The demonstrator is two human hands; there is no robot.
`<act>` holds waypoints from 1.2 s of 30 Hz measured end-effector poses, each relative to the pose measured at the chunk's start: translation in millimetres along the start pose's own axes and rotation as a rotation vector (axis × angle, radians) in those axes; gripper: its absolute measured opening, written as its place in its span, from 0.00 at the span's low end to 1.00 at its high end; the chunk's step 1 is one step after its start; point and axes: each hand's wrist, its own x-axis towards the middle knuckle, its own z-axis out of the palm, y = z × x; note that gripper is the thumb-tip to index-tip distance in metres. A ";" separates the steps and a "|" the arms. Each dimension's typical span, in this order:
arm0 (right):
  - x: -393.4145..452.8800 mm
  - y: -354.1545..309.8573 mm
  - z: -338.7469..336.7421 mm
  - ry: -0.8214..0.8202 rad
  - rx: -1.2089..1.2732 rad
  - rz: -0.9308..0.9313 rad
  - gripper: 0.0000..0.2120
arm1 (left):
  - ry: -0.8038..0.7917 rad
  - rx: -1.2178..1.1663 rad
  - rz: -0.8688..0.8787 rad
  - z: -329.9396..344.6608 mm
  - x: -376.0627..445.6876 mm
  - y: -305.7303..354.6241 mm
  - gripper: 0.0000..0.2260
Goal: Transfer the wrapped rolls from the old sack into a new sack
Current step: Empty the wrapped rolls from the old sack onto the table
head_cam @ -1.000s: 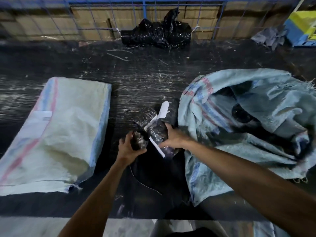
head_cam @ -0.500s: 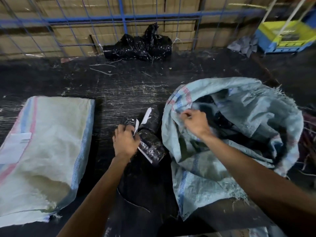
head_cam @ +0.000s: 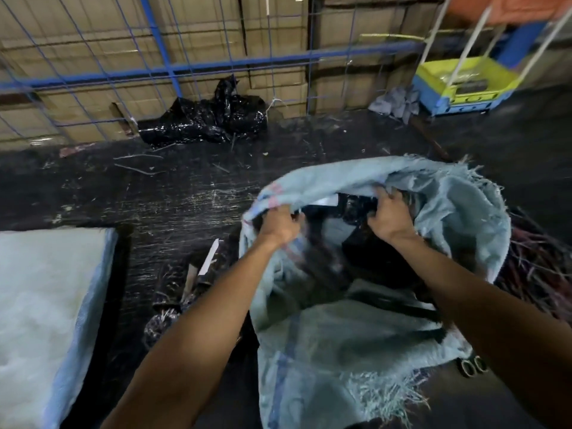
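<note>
The old sack (head_cam: 334,351), pale blue and frayed, stands with its mouth wide at the right. My left hand (head_cam: 278,226) grips its left rim. Reaching inside the mouth, my right hand (head_cam: 390,218) curls its fingers on the fabric at the far rim. Black wrapped rolls (head_cam: 353,205) with a white label lie inside the sack, partly hidden by the hands. Two wrapped rolls (head_cam: 185,283) lie on the dark table between the sacks. The new sack (head_cam: 46,305), whitish with a blue edge, lies flat at the left.
A black plastic bag (head_cam: 210,120) sits at the table's back against a blue wire fence (head_cam: 216,65) with cardboard boxes behind. A yellow and blue tray (head_cam: 464,85) and grey cloth (head_cam: 396,102) are at the back right. Reddish cords (head_cam: 541,274) lie right of the old sack.
My left hand let go of the rolls on the table and took hold of the old sack's left rim. My right hand moved deeper across the sack's mouth. The view shifted right.
</note>
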 end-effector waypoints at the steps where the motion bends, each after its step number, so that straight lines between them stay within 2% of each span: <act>1: 5.5 0.4 0.4 0.002 -0.047 -0.025 0.28 | 0.070 0.003 -0.022 -2.3 13.0 4.2 0.24; 3: 16.5 3.4 7.5 -0.090 -0.087 -0.078 0.21 | 0.096 0.001 -0.039 -7.2 33.7 13.7 0.29; 5: 22.9 8.9 19.2 -0.299 -0.122 -0.109 0.19 | 0.079 0.050 -0.039 -5.4 52.3 17.8 0.31; 8: 24.8 13.7 36.7 -0.492 -0.224 -0.106 0.28 | -0.090 0.264 -0.021 12.8 69.5 8.0 0.28; 10: 29.5 17.1 45.8 -0.568 -0.236 -0.076 0.30 | -0.246 0.376 -0.049 29.1 77.2 -3.3 0.35; 12: 29.9 15.5 50.1 -0.593 -0.226 -0.059 0.32 | -0.263 0.485 -0.062 36.9 74.3 -14.3 0.37; 15: 26.6 21.3 58.2 -0.544 -0.309 -0.092 0.26 | -0.236 0.598 -0.033 49.2 67.8 -14.0 0.24; 18: 18.8 13.4 51.7 -0.449 -0.393 -0.082 0.22 | -0.236 0.609 0.022 44.2 58.0 -4.6 0.19; 21: 15.3 -4.5 29.4 -0.353 -0.253 0.054 0.20 | -0.258 0.389 -0.028 25.0 45.5 6.4 0.15; 23: 12.7 -14.3 15.5 -0.387 0.068 0.257 0.17 | -0.233 0.097 -0.093 7.9 33.2 9.3 0.10; 26: 1.2 -27.1 3.7 -0.454 0.614 0.509 0.08 | -0.228 -0.212 -0.111 -28.3 15.7 5.0 0.10; 29: -15.1 -37.6 -5.2 -0.534 0.758 0.543 0.12 | -0.273 -0.537 -0.132 -78.4 -9.7 -14.7 0.09; 32: -24.8 -51.4 -6.6 -0.634 0.913 0.541 0.14 | -0.276 -0.746 -0.188 -126.2 -39.6 -60.0 0.07; 34: -31.1 -73.7 -6.2 -0.691 1.027 0.505 0.16 | -0.207 -0.945 -0.262 -152.3 -60.7 -92.2 0.11; 36: -37.4 -106.7 -6.0 -0.719 1.063 0.431 0.15 | -0.081 -1.094 -0.309 -174.9 -74.8 -128.8 0.10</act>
